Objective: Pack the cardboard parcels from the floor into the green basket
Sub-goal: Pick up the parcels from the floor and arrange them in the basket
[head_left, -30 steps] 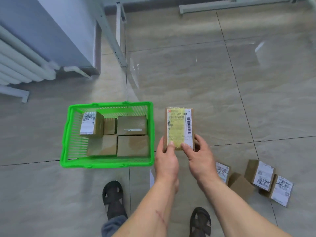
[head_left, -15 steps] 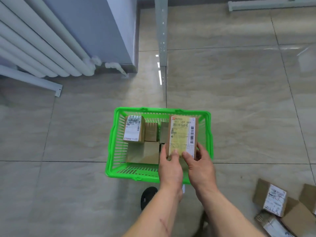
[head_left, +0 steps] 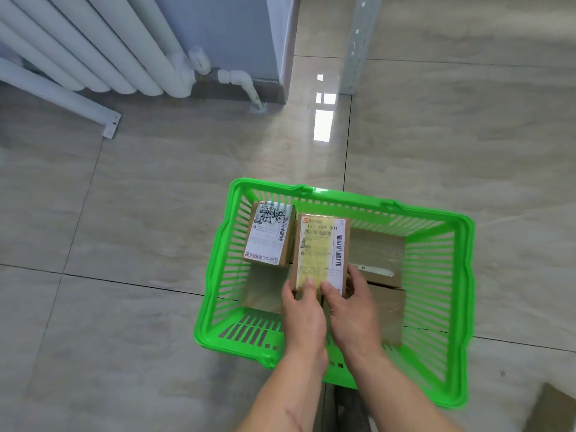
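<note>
I hold one parcel with both hands over the basket, its label side up, with a yellowish patch on the lower part of the label and a barcode along its right edge. My left hand grips the near left corner, thumb on top of the label and the other fingers curled under the edge. My right hand grips the near right corner the same way, thumb on the label, fingers wrapped round the side. The parcel sits above the middle of the basket; I cannot tell whether it touches the boxes below it.

The basket stands on the tiled floor. Inside, at the far left, a labelled box stands upright, just beside the parcel I hold. A plain box lies under and in front of it. On the right side lie two more brown boxes: the far box with a strip of white tape on it, and the near box just beside it, partly behind my right wrist.

At the lower right corner of the view, a bit of another carton lies on the floor, apart from the basket. A white radiator hangs on the wall at the upper left.
</note>
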